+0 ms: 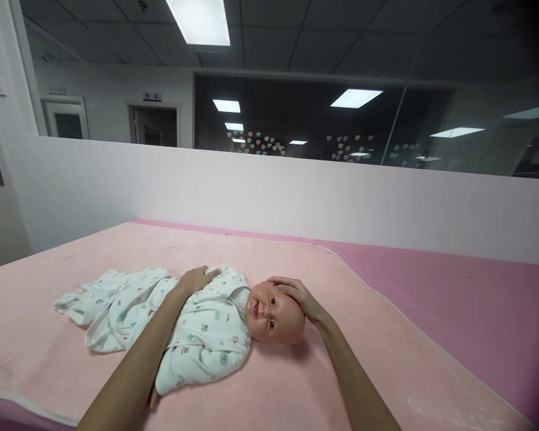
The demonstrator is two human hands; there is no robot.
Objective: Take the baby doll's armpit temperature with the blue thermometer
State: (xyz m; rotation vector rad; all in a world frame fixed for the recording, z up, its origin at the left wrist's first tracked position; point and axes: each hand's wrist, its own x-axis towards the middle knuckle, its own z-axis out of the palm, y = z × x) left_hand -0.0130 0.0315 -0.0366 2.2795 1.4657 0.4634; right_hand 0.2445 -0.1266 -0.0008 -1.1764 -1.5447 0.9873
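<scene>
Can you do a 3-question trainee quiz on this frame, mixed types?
1. True or false: the right hand rests on the doll's head.
2. What does the left hand touch: A) the pink blanket, B) the doll's white printed suit, C) the white wall?
3. Fill in: the doll lies on its ____, face up.

Key: 1 true; 2 B; 3 back.

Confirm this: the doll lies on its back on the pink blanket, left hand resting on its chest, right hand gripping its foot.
Not quite. The head view shows the right hand resting on the doll's head, not gripping its foot. The rest holds: the doll lies on its back on the pink blanket, and the left hand rests on its chest.
</scene>
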